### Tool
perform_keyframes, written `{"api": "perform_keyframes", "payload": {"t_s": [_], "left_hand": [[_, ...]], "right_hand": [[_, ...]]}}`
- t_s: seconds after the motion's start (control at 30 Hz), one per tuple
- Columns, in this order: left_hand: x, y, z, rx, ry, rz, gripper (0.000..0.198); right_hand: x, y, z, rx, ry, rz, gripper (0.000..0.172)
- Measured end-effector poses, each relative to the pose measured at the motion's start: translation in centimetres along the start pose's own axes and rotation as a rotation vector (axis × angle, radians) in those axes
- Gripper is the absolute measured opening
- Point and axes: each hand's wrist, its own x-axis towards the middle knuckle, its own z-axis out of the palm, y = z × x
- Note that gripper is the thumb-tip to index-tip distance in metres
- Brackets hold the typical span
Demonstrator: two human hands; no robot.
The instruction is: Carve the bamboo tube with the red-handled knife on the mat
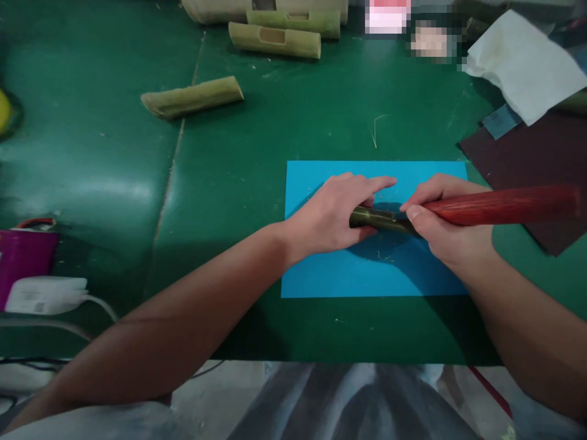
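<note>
My left hand [337,211] presses a thin dark green bamboo piece [378,217] down over a blue sheet [307,278]. Its thumb and fingers wrap the bamboo, with the index finger stretched out above. From the other side, my right hand [458,238] grips a carving knife [499,205] with a thick red wooden handle, held nearly level. The short dark blade at its left end meets the top of the bamboo, close to my right fingertips. Small shavings lie on the sheet. My right hand covers the bamboo's right end.
On the green table, a slanted-cut bamboo piece [192,98] lies at back left, with notched bamboo tubes [275,41] behind. At right are a crumpled white sheet [527,67] and dark brown sheets [541,159]. A purple object [30,260] and white plug [46,294] with cable sit left.
</note>
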Motion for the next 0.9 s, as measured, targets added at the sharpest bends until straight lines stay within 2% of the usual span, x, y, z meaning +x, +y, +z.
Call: {"api": "perform_keyframes", "payload": {"t_s": [0.2, 0.43, 0.63, 0.8, 0.9], "left_hand": [[0.0, 0.2, -0.3, 0.002, -0.026, -0.019, 0.071], [0.0, 0.0, -0.4, -0.04, 0.008, 0.033, 0.068], [0.0, 0.1, -0.4, -0.025, -0.016, -0.016, 0.071], [-0.1, 0.1, -0.4, -0.04, -0.001, 0.007, 0.071], [-0.1, 0.3, -0.5, -0.032, -0.002, -0.008, 0.069]], "right_hand": [[-0.4, 0.4, -0.3, 0.002, 0.051, -0.016, 0.019], [0.1, -0.2, -0.1, 0.03, 0.051, 0.012, 0.016], [0.6, -0.6, 0.2, 0.095, 0.058, 0.018, 0.013], [0.2, 0.2, 0.4, 0.058, -0.025, 0.004, 0.008], [0.0, 0.6, 0.4, 0.032, -0.091, 0.056, 0.004]]}}
